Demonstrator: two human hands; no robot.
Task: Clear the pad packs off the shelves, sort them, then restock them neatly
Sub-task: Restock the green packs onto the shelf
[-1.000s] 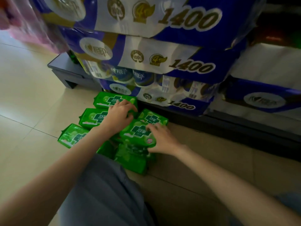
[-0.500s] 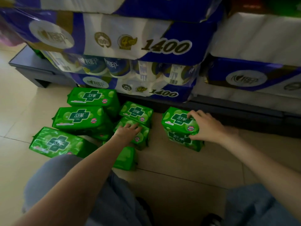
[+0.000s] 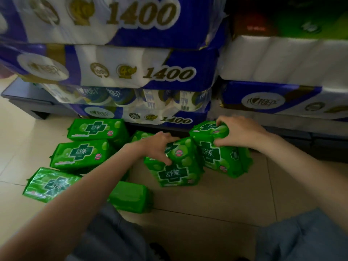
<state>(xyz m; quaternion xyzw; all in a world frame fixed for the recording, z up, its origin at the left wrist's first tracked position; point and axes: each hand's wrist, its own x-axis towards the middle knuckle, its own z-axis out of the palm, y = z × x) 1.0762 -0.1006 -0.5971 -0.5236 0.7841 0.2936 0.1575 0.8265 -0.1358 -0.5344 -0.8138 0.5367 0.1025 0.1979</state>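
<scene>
Packs in glossy green plastic wrap (image 3: 85, 154) lie flat on the beige floor tiles (image 3: 216, 200) at the left. Further right, the left hand (image 3: 157, 146) curls its fingers over a tilted stack of green packs (image 3: 175, 170); beside it, touching, the right hand (image 3: 241, 131) grips another green stack (image 3: 220, 155) below blue-and-white tissue-roll bundles (image 3: 131, 72).

Both bare forearms reach forward and down from the lower corners (the left crossing toward the middle). The left hand (image 3: 157, 146) curls its fingers over a green pack (image 3: 177, 166); the right hand (image 3: 242, 131) grips a neighbouring stack (image 3: 220, 149).
</scene>
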